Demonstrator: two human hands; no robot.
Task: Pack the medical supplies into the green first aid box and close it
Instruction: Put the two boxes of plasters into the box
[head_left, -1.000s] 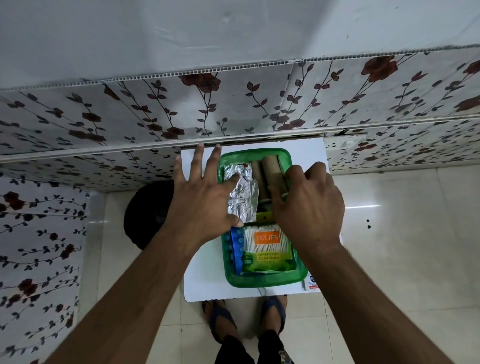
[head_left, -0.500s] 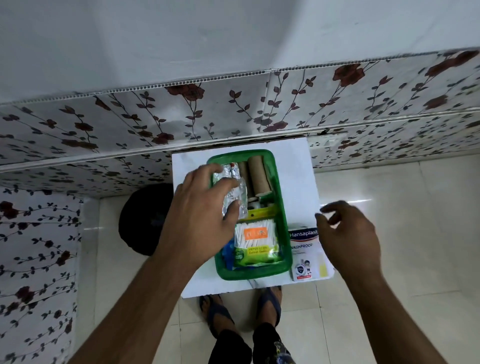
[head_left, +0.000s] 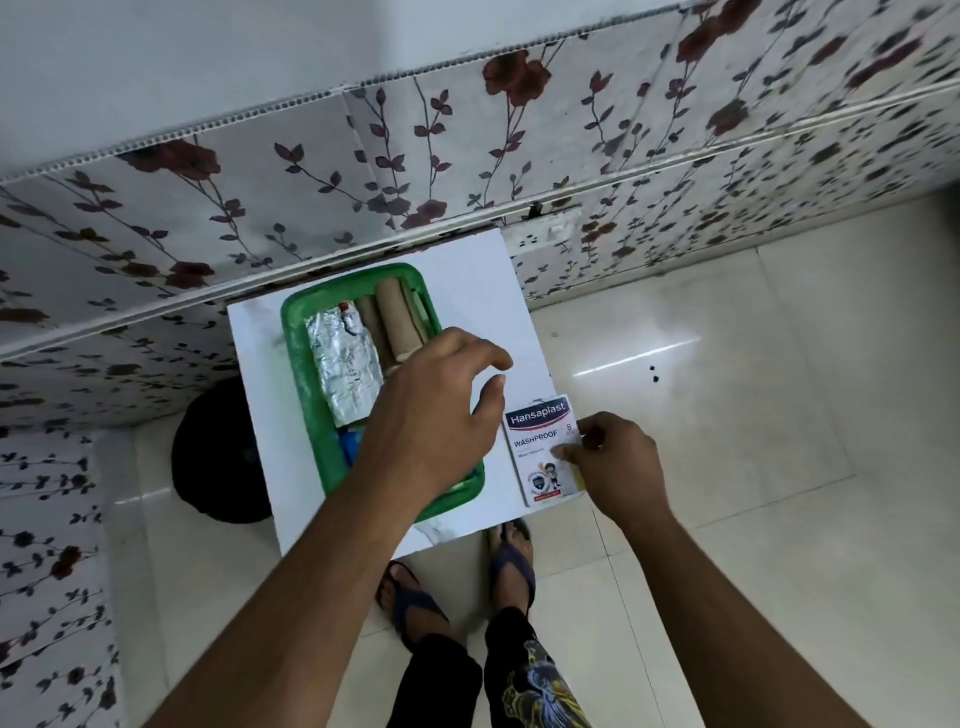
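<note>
Two hands | right grip (head_left: 613, 457) pinching flat plaster box (head_left: 543, 449) | left grip (head_left: 441, 410) released

Both forearms are bare, no sleeves showing. Dark trousers (head_left: 519, 675) carry a pale printed pattern; blue-strapped sandals (head_left: 511, 566) on both feet.

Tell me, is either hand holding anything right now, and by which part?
The right hand pinches the Hansaplast plaster box at its right edge, on the white table. The left hand hovers over the green first aid box, holding nothing.
</note>
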